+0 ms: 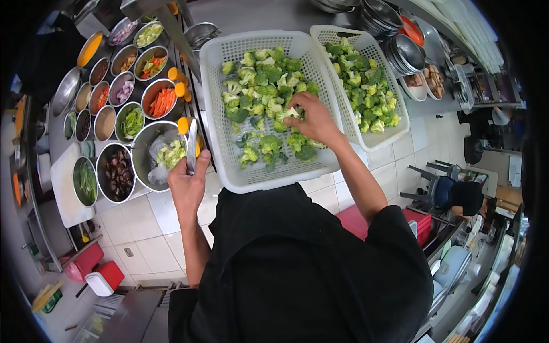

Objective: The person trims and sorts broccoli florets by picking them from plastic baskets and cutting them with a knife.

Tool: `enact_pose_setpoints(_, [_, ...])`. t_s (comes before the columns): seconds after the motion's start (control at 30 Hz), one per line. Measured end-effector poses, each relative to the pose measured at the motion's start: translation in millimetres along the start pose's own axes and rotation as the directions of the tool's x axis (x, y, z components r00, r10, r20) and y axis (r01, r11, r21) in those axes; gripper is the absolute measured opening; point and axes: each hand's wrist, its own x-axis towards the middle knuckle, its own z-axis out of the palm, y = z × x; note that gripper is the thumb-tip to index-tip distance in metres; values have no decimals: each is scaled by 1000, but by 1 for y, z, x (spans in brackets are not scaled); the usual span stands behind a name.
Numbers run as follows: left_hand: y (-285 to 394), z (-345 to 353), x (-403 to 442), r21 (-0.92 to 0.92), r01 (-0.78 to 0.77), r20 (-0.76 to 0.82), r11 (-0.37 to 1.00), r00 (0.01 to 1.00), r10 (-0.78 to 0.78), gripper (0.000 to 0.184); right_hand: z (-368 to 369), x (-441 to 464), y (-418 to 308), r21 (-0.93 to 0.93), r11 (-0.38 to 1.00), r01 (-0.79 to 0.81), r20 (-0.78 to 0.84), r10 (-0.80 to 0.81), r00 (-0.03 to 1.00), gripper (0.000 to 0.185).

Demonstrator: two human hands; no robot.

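In the head view, we see a broccoli floret (289, 114) at the fingertips of the right hand (313, 117), above the loose florets (264, 88) in the nearer-to-centre white basket (257, 186). We judge it light, with a firm stalk that takes a pinch well and a crown of small buds that would crumble under a hard squeeze. We would take it by the stalk, thumb against one side and fingers against the other, keeping pressure off the head; if it is damp, which we cannot tell, the stalk may slip a little.

Our right forearm reaches in from the near right, over the basket's right rim, with the wrist bent slightly and the fingers curled down and to the left. Thumb and fingers are closed together on the floret.

Our left hand (187, 186) is clamped on a knife (192, 146), its blade pointing to the far side, its thumb raised along the right. It hangs left of the basket, beside a steel pot (142, 146) with pale green cut pieces (171, 154) in it; we cannot tell whether hand and pot touch. That forearm rises almost straight from the near side.
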Motion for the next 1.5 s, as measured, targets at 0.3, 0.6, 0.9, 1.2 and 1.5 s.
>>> enact_pose_setpoints(0.3, [-10,0,-1,9,-19,14,1000,1000,19,42,7,-14,-19,744,664,73,-38,-67,997,26])
enact_pose_setpoints(0.6, [-10,0,-2,12,-13,17,1000,1000,13,43,16,-17,-16,942,-115,-315,326,94,941,48])
enact_pose_setpoints(0.9, [1,2,-5,12,-39,54,999,998,38,43,28,-16,-48,898,-244,-366,373,-19,928,39])
enact_pose_setpoints(1.2, [12,8,-9,-11,-68,182,998,981,69,47,22,-21,-74,968,-68,-243,247,42,968,37])
enact_pose_setpoints(1.5, [13,13,-8,63,-103,212,993,973,88,47,-7,-13,-54,999,-16,-38,40,207,977,37])
